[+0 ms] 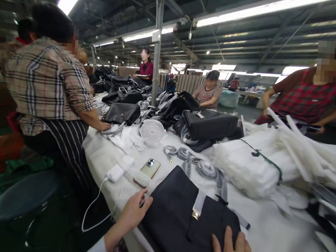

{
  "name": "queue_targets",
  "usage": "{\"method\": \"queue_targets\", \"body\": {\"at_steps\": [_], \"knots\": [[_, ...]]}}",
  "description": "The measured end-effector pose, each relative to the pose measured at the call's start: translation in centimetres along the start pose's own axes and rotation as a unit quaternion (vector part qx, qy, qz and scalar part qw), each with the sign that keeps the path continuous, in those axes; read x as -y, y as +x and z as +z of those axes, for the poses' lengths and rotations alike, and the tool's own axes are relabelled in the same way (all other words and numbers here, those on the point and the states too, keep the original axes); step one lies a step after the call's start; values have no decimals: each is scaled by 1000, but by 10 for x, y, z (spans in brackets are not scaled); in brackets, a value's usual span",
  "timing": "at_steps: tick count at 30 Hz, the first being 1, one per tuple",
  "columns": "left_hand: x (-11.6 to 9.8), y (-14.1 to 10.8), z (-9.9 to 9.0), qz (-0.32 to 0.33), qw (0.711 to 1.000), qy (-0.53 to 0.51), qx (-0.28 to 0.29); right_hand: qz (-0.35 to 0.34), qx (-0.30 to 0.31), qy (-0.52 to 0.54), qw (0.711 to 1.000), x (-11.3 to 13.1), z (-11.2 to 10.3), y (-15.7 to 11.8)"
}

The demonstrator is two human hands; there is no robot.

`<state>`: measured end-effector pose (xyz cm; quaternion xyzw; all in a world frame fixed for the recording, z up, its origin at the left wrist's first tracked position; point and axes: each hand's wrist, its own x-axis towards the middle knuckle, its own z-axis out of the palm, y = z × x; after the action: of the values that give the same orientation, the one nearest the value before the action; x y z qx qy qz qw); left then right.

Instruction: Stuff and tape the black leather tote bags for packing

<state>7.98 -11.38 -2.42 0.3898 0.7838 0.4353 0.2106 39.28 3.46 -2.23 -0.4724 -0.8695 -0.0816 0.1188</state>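
A black handbag (175, 216) lies flat on the white-covered table in front of me. It has a gold clasp (196, 214) on a tab, with a strip of clear protective film above it. At the bag's left edge is my left hand (136, 209), its fingers apart and the fingertips at the side. My right hand (233, 251) rests on the front near the lower right corner, fingers spread. Beyond the bag lie coiled grey-wrapped straps (207, 168) with gold hooks.
A phone (150, 167), a white power bank (114, 173) with a cable and a small white fan (152, 131) sit ahead on the left. Bundled white foam (249, 167) is at right. Black bags (210, 124) pile up behind. Co-workers stand around; a stool (25, 196) is left.
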Motion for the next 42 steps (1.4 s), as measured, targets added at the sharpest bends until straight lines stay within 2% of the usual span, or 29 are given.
{"method": "queue_targets", "body": {"at_steps": [5, 8, 10, 11, 13, 15, 16, 17, 19, 21, 26, 30, 33, 35, 36, 39, 42], "knots": [[-23, 0, 40, -15, 997, 5, -72, 13, 7, 0, 1000, -8, -3, -5], [-25, -2, 53, -8, 998, 2, -66, 15, 17, -14, 1000, -24, -1, -11], [-24, -5, 54, 11, 998, 23, -54, 21, 30, -36, 999, -29, -1, -15], [-25, -6, 53, 28, 997, 47, -55, 29, 38, -53, 997, -28, -2, -16], [-32, -8, 48, 88, 985, 114, -93, 55, 57, -94, 992, -23, -8, -17], [-45, -9, 44, 180, 956, 182, -144, 91, 84, -126, 984, -14, -16, -16], [-53, -9, 43, 234, 937, 210, -151, 107, 99, -134, 980, -10, -20, -15], [-60, -9, 43, 289, 917, 235, -139, 119, 114, -135, 977, -6, -24, -14], [-68, -7, 47, 380, 878, 280, -79, 135, 136, -124, 974, -1, -31, -11], [-65, -2, 55, 418, 850, 319, -33, 146, 149, -106, 972, 2, -35, -10], [-32, 9, 75, 394, 843, 366, 4, 172, 153, -73, 970, 6, -41, -15], [-21, 10, 82, 396, 842, 367, -8, 174, 144, -38, 973, 3, -45, -15], [-19, 10, 84, 406, 840, 360, -18, 197, 114, 55, 972, -20, -53, 8], [-17, 11, 85, 411, 838, 357, -21, 239, 73, 142, 958, -47, -60, 38], [-16, 12, 86, 416, 836, 357, -24, 285, 46, 176, 941, -64, -63, 56], [-14, 14, 87, 431, 829, 354, -45, 359, 7, 160, 919, -116, -64, 110], [-13, 18, 87, 454, 814, 355, -74, 413, -22, 138, 900, -159, -53, 148]]}}
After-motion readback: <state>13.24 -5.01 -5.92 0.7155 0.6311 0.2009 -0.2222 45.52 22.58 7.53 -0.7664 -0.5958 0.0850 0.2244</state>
